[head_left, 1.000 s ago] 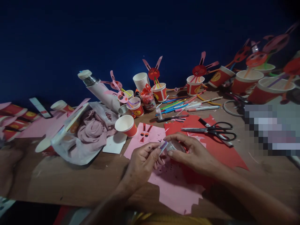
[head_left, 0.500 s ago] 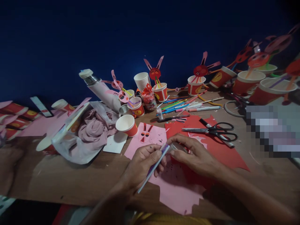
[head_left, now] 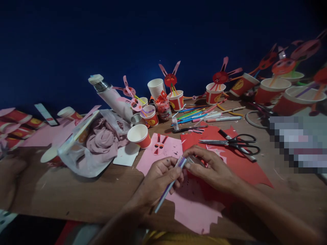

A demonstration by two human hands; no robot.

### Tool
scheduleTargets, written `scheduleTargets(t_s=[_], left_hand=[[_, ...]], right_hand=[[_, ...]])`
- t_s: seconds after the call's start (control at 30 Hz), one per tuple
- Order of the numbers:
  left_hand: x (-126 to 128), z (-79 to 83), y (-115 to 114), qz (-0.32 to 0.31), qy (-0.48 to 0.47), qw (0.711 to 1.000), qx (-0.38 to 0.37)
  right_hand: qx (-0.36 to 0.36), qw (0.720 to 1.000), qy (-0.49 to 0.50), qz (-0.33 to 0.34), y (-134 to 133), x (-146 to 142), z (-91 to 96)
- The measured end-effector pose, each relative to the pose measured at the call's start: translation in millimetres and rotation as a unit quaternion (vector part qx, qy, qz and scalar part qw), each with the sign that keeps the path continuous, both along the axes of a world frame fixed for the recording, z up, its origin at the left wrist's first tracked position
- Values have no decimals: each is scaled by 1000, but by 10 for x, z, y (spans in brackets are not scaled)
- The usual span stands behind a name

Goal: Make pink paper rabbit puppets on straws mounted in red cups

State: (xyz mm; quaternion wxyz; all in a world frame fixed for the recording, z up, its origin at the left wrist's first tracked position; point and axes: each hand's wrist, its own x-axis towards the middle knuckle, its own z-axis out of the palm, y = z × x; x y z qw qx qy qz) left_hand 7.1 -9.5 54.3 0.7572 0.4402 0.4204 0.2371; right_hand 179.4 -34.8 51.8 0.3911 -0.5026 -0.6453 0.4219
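Note:
My left hand [head_left: 165,177] is closed round a few thin straws [head_left: 165,194], light blue and purple, held slanting up to the right. At their upper end the thumb and forefinger of my right hand [head_left: 212,166] pinch the tips. Something clear and shiny shows under my right fingers, too hidden to name. Beneath both hands lie pink paper [head_left: 194,214] and red paper [head_left: 250,173]. A pink rabbit face cut-out [head_left: 158,147] rests on the pink paper just beyond my left hand.
Black-handled scissors [head_left: 235,143] lie on the red paper. Behind stand a paper cup [head_left: 139,135], loose coloured straws [head_left: 194,115], a jar [head_left: 163,108] and cups with rabbit figures [head_left: 176,99]. A plastic bag [head_left: 84,163] and a flask [head_left: 112,98] are left; another person's hand [head_left: 11,173] is far left.
The view has shifted slightly. The straws have turned a little in my left hand, with more purple showing near the tips. Both hands keep nearly the same place.

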Motion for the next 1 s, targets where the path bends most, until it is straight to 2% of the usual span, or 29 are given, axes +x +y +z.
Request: scheduleTargets(t_s=[0.17, 0.37, 0.57, 0.67, 0.83, 1.0], left_hand=[[1, 3, -8, 16, 17, 1000, 8], [14, -7, -17, 26, -33, 998, -53], [3, -3, -5, 0, -68, 993, -101], [-6, -9, 2, 9, -63, 992, -111], [4, -9, 1, 15, -57, 991, -119], [10, -12, 3, -15, -71, 988, -136]], right_hand=[[-5, 1000, -8, -3, -12, -4, 2], [-8, 999, 22, 24, -14, 18, 6], [-29, 997, 59, 44, -1, 26, 17], [-41, 996, 60, 46, -7, 18, 11], [-37, 997, 61, 38, -17, 11, 13], [-25, 994, 80, 62, -25, 18, 20]])
